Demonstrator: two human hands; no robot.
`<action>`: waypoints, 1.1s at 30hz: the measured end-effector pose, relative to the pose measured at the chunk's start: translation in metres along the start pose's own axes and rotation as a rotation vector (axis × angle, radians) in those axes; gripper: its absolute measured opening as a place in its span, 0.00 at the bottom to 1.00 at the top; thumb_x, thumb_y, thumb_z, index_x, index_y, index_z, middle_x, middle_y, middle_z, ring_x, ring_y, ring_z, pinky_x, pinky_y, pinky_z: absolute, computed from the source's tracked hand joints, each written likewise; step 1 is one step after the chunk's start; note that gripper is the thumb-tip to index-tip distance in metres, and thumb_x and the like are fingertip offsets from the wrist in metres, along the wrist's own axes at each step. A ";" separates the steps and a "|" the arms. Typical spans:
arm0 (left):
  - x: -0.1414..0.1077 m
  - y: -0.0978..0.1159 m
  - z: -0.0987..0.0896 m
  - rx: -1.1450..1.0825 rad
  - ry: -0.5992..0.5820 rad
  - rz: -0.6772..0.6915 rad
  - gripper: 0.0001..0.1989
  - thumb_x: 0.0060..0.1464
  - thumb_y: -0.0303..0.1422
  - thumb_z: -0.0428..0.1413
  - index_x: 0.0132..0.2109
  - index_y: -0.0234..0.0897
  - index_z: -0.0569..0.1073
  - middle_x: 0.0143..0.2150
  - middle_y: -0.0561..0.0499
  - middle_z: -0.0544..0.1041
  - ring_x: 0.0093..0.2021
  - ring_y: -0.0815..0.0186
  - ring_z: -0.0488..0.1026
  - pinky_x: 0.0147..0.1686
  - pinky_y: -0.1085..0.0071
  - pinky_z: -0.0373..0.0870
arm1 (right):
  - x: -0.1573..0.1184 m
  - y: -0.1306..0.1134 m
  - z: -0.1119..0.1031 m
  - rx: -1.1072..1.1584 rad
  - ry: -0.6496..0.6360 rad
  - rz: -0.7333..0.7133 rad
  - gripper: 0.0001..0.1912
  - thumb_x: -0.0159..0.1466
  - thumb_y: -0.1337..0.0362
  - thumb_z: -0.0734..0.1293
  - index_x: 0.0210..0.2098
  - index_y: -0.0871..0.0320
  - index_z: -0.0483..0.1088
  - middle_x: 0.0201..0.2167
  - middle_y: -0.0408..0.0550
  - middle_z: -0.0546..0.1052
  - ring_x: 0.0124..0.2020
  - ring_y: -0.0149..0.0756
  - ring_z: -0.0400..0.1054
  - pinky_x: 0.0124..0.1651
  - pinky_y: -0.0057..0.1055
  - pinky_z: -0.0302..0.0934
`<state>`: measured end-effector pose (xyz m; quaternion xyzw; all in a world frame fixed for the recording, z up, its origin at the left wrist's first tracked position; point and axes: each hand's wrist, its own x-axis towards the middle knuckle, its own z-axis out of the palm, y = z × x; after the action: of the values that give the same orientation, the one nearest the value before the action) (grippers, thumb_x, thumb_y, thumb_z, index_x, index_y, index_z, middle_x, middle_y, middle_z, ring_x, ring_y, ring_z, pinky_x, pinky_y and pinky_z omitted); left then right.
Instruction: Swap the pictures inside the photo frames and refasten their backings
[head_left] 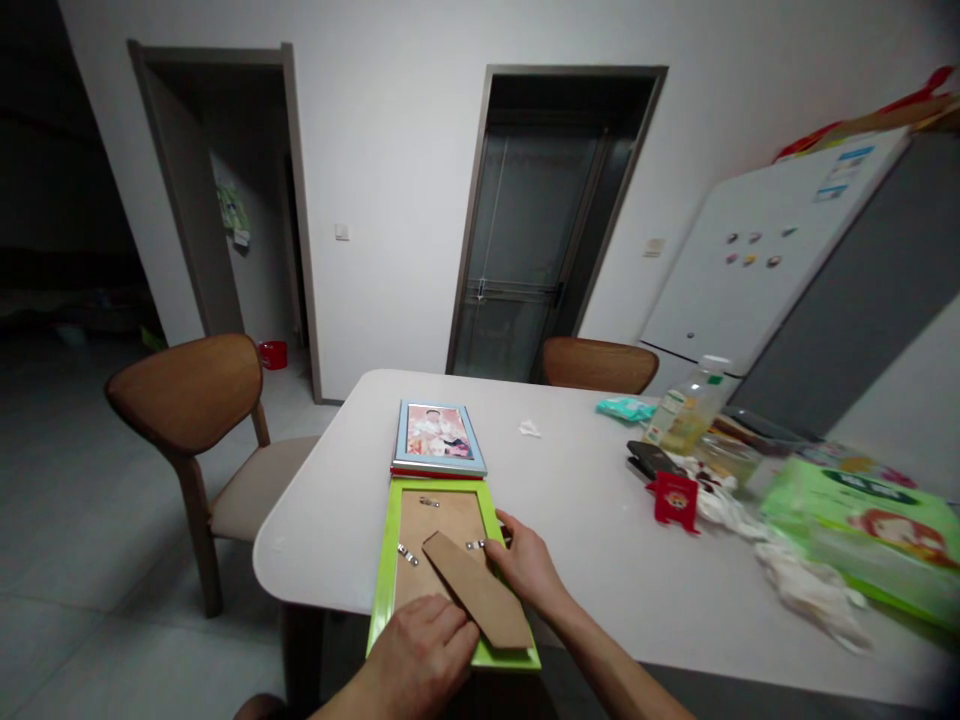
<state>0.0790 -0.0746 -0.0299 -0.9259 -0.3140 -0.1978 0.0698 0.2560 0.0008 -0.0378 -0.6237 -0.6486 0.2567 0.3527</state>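
A lime-green picture frame lies face down at the table's near edge, its brown backing board facing up. Metal clips show around the board, and a brown stand leg slants across it. My right hand grips the frame's right edge, with the thumb by the right-hand clip. Over the lower part of the backing, my left hand is closed with curled fingers beside the stand leg; what its fingertips hold is hidden. A light-blue picture frame with a photo lies face up just beyond the green one.
On the white table, to the right, are a red item, a black object, a bottle, a teal packet, crumpled tissues and a green tissue pack. Chairs stand left and behind.
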 end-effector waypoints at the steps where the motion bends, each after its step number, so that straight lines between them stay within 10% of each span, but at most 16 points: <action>1: 0.002 -0.002 0.001 -0.004 -0.020 -0.012 0.02 0.51 0.29 0.49 0.35 0.37 0.65 0.31 0.52 0.72 0.31 0.65 0.68 0.30 0.72 0.65 | 0.003 0.002 0.001 -0.076 0.030 -0.017 0.22 0.50 0.67 0.59 0.45 0.64 0.65 0.35 0.51 0.74 0.33 0.36 0.68 0.37 0.29 0.59; 10: 0.022 -0.042 0.014 -0.268 -0.044 -0.159 0.17 0.44 0.37 0.57 0.41 0.38 0.65 0.37 0.46 0.72 0.38 0.59 0.69 0.37 0.65 0.66 | 0.038 0.010 0.008 -0.473 0.073 -0.092 0.21 0.54 0.63 0.58 0.46 0.63 0.65 0.38 0.55 0.71 0.40 0.40 0.65 0.41 0.31 0.56; 15: 0.043 -0.056 0.015 -0.376 0.010 -0.235 0.35 0.39 0.40 0.60 0.54 0.43 0.57 0.59 0.43 0.57 0.57 0.52 0.52 0.55 0.53 0.45 | 0.061 0.011 0.006 -0.475 0.027 -0.159 0.20 0.54 0.65 0.59 0.46 0.61 0.65 0.43 0.55 0.69 0.44 0.39 0.62 0.45 0.31 0.54; 22: 0.054 -0.057 0.015 -0.550 -0.108 -0.284 0.29 0.43 0.41 0.57 0.53 0.41 0.62 0.57 0.43 0.60 0.58 0.54 0.54 0.55 0.56 0.47 | 0.075 0.006 0.007 -0.492 -0.041 -0.253 0.13 0.53 0.70 0.59 0.34 0.59 0.72 0.42 0.53 0.68 0.43 0.38 0.62 0.45 0.29 0.54; 33: 0.002 -0.089 0.026 -0.393 0.174 -0.672 0.19 0.47 0.36 0.52 0.48 0.38 0.66 0.55 0.44 0.64 0.56 0.60 0.57 0.54 0.61 0.54 | 0.045 -0.019 0.003 -0.340 -0.194 -0.461 0.13 0.54 0.65 0.61 0.38 0.56 0.71 0.45 0.50 0.67 0.45 0.39 0.59 0.48 0.33 0.52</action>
<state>0.0347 0.0040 -0.0525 -0.7472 -0.5483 -0.3439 -0.1510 0.2428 0.0436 -0.0190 -0.4829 -0.8374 0.1161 0.2284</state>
